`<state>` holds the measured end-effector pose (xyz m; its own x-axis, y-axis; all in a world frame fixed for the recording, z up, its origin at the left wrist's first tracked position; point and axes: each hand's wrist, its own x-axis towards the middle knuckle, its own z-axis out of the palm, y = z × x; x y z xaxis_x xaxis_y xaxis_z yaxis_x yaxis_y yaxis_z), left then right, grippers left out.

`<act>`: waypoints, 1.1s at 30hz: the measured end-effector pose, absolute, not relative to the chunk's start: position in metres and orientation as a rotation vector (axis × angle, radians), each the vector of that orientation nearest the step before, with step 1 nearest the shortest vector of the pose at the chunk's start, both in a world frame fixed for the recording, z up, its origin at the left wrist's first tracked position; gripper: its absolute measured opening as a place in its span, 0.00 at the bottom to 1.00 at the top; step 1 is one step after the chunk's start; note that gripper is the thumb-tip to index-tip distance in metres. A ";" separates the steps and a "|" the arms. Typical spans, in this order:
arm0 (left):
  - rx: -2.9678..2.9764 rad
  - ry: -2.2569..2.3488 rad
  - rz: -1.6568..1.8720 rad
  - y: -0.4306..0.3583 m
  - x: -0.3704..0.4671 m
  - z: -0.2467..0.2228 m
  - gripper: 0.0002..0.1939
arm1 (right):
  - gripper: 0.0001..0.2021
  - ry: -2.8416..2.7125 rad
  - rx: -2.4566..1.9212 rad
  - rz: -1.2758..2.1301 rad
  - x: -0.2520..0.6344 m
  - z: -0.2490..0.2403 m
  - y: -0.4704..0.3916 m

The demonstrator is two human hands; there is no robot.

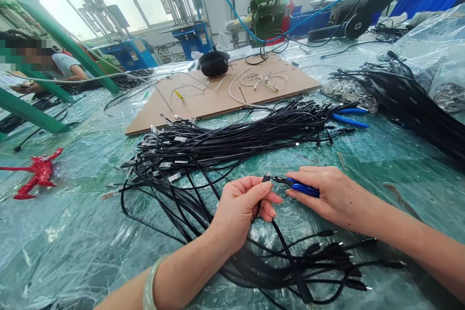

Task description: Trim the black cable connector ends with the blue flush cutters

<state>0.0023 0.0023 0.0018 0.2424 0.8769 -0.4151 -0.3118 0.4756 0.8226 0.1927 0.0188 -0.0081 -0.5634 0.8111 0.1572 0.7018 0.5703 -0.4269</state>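
The left hand [238,208] pinches a black cable connector [266,178] over the tabletop [83,237] while the right hand [337,197] grips blue-handled pliers [305,188] beside it.

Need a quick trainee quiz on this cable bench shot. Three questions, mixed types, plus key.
1. Multiple choice: what colour are the handles of the tool in the right hand?
A) Red
B) Blue
C) Yellow

2. True or false: the left hand pinches a black cable near one end.

3. Fill in: in this view, the red object lies to the ____ of the cardboard.

Key:
1. B
2. True
3. left
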 end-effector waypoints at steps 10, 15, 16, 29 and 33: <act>0.669 1.007 0.900 0.003 0.002 0.002 0.11 | 0.12 -2.430 -1.262 0.485 0.196 -0.005 0.020; 0.675 0.998 0.883 0.002 0.002 0.004 0.11 | 0.12 -2.440 -1.273 0.388 0.197 -0.005 0.019; 0.675 0.999 0.880 0.002 0.002 0.004 0.11 | 0.12 -2.437 -1.274 0.360 0.197 -0.005 0.019; 0.691 1.022 0.899 0.003 0.002 0.001 0.09 | 0.09 -2.446 -1.255 0.087 0.198 -0.005 0.020; 0.693 1.054 0.907 0.002 0.002 0.000 0.09 | 0.08 -2.475 -1.273 -0.013 0.199 -0.004 0.019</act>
<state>0.0025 0.0025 0.0005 0.2127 0.8810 -0.4226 -0.2859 0.4697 0.8353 0.1985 0.0194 -0.0037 -0.5313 0.7859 0.3163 0.7893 0.5949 -0.1523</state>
